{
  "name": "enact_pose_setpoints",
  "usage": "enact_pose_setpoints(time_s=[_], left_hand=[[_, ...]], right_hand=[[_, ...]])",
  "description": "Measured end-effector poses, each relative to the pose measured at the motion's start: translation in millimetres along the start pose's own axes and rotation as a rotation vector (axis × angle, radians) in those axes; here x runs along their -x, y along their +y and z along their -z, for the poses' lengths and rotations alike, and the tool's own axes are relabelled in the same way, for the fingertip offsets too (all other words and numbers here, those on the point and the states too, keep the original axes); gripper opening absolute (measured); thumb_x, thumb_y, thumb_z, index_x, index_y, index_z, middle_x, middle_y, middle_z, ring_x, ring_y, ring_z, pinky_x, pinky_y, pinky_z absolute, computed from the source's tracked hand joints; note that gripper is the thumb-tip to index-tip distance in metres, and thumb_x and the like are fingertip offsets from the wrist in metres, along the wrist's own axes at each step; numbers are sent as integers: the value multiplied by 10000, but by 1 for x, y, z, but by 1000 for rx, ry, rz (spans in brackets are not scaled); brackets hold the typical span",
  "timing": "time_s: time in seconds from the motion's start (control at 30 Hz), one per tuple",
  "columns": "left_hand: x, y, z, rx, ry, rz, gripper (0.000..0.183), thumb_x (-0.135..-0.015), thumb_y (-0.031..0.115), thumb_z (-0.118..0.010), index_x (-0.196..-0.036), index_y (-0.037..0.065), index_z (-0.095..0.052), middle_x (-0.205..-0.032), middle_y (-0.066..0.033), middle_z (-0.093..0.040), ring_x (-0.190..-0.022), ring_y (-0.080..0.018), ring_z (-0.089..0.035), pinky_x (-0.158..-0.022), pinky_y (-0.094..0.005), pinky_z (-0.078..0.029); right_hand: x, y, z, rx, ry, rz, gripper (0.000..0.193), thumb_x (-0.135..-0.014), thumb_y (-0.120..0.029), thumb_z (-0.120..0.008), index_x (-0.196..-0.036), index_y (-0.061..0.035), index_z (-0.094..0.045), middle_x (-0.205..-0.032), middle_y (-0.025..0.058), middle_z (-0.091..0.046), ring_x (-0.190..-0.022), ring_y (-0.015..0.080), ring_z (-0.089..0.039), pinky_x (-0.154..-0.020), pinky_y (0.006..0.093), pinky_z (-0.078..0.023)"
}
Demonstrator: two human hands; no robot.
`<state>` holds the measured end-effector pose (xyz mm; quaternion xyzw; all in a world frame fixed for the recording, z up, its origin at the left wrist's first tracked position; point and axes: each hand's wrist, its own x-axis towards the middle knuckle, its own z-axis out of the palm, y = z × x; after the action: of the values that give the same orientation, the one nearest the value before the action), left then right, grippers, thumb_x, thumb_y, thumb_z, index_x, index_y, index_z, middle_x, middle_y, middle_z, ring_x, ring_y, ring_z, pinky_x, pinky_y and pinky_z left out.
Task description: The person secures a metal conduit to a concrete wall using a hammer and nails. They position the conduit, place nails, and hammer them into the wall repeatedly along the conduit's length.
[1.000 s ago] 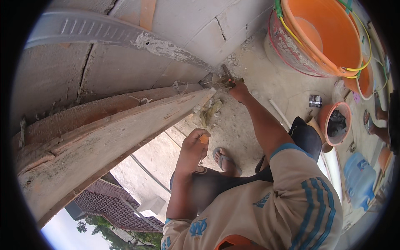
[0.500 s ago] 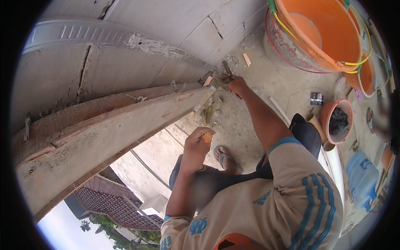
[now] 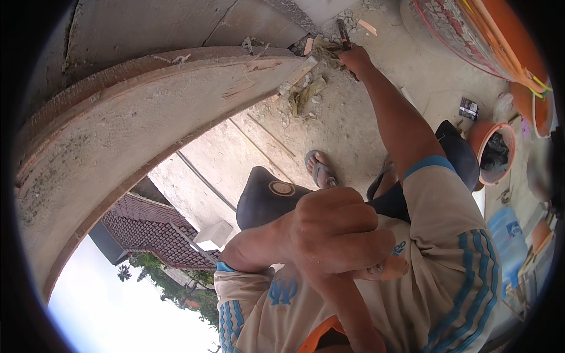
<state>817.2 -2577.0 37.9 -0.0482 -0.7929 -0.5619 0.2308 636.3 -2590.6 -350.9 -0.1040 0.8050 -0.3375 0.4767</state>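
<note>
My left hand (image 3: 335,235) is raised close in front of my chest, large in view, with its fingers curled. A small orange-tan piece (image 3: 395,268) shows at its fingertips; its kind is unclear. One finger stretches toward the lower edge. Farther off, my right hand (image 3: 355,57) is wrapped round a dark hand tool with orange on its handle (image 3: 345,39), held low near the floor. Beside that tool lie crumpled dirty scraps (image 3: 309,94) and a small orange-pink chip (image 3: 309,46). Another such chip (image 3: 368,27) rests on the floor beyond.
A long rough board (image 3: 176,112) runs along the grey block wall (image 3: 147,29) on the left. Large orange buckets (image 3: 465,41) stand at the right, with a smaller bucket (image 3: 492,132) holding something dark. Nearer lies a blue water jug (image 3: 509,235).
My left hand has come up and toward me, from above my knee to before my chest. My right hand keeps its hold on the tool low by the wall. The view has shifted.
</note>
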Motion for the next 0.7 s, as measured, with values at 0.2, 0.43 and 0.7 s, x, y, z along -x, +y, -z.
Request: enact_pose_setpoints(time_s=[0.2,0.43,0.7], left_hand=[[3,4,0,31,5,107,450,-562,333,-913,-756,129,-562,-593,15,-457,-431,-130,-436,-380,-246,-309],[5,17,-22,-217,344,288,473,-500,288,-933,-788,131,-593,-626,7,-502,-477,-145,-501,-412,-282,-381],[-2,-2,7,-265,95,74,336,-664,190,-772,-935,39,-646,-645,-39,-503,-487,-165,-474,-421,-295,-367]], right_hand=[[-4,15,-10,99,-44,177,451,-750,-200,-632,-1139,22,-576,-690,157,-636,-569,246,-632,-533,401,-484],[7,9,-14,101,94,229,508,-820,-322,-645,-1196,8,-562,-717,138,-650,-528,225,-635,-497,366,-508],[20,-9,8,450,428,271,701,-808,-524,-672,-1208,40,-560,-956,252,-642,-1029,302,-633,-908,434,-483]])
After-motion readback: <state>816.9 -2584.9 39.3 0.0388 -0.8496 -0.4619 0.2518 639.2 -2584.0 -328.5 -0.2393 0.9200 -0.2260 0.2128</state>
